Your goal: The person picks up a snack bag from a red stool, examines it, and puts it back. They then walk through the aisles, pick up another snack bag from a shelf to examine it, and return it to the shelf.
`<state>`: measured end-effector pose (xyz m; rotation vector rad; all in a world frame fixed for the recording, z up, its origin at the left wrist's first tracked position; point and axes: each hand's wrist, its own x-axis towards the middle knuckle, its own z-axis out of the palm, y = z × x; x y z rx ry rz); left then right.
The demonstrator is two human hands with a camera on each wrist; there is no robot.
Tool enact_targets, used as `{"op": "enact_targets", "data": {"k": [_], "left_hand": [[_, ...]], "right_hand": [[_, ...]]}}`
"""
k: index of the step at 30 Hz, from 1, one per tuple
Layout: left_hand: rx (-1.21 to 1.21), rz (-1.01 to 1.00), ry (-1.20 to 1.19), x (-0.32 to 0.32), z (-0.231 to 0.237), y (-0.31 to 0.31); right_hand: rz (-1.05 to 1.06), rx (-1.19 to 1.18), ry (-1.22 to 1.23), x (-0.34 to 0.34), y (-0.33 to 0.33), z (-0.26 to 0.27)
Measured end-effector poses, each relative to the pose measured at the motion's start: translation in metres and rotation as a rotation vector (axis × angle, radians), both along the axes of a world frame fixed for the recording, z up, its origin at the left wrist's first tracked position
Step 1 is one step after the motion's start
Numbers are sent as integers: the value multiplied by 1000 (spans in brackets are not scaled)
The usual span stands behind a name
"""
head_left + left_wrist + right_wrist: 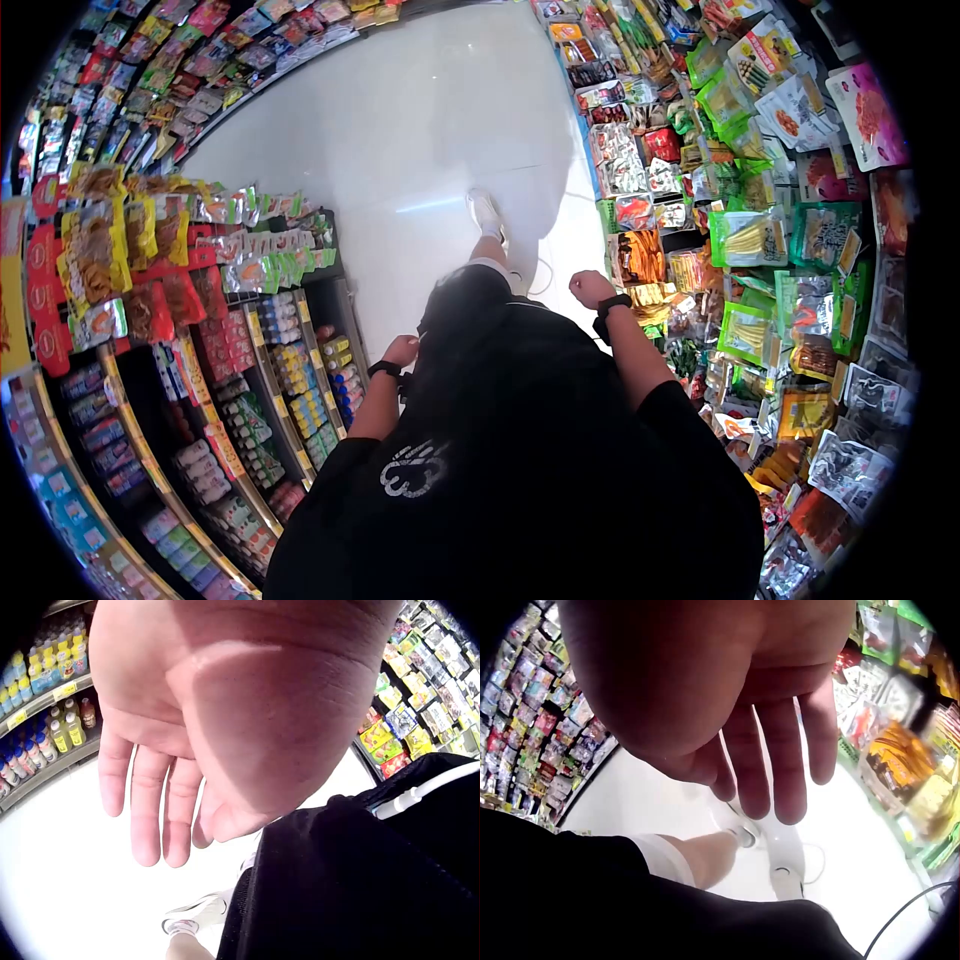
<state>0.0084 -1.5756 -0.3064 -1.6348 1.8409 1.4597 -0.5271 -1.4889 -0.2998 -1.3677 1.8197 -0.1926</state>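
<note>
My left hand (402, 350) hangs beside my black shirt (500, 420), near the drink shelves. In the left wrist view its palm faces the camera, fingers (148, 795) loosely extended, with nothing in them. On the other side, my right hand (594, 288) is held out from the body, toward the packed snack rack. The right wrist view shows its fingers (784, 765) relaxed and slightly parted, also holding nothing. A dark band circles each wrist. One white shoe (487, 218) is on the pale floor ahead.
Bottle shelves (300, 385) stand on the left, with hanging snack packets (150, 235) above them. Along the right runs a rack of bagged food (750, 240). Another packet display (230, 60) curves across the far left. Pale floor (400, 110) stretches between them.
</note>
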Motion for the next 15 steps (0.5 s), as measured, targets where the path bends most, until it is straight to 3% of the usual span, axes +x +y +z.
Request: {"op": "enact_targets", "data": {"k": [2, 4, 9, 11, 15], "left_hand": [[33, -68, -6, -12, 8, -17], [153, 80, -17, -29, 16, -40], [298, 115, -59, -62, -3, -112], [401, 207, -33, -60, -33, -137], [353, 314, 39, -99, -30, -205]], "right_hand": [[-30, 21, 10, -13, 1, -5], [-77, 3, 35, -26, 1, -14], [-97, 117, 26, -61, -12, -35], [-144, 263, -13, -70, -43, -19], [-209, 280, -94, -91, -104, 0]]}}
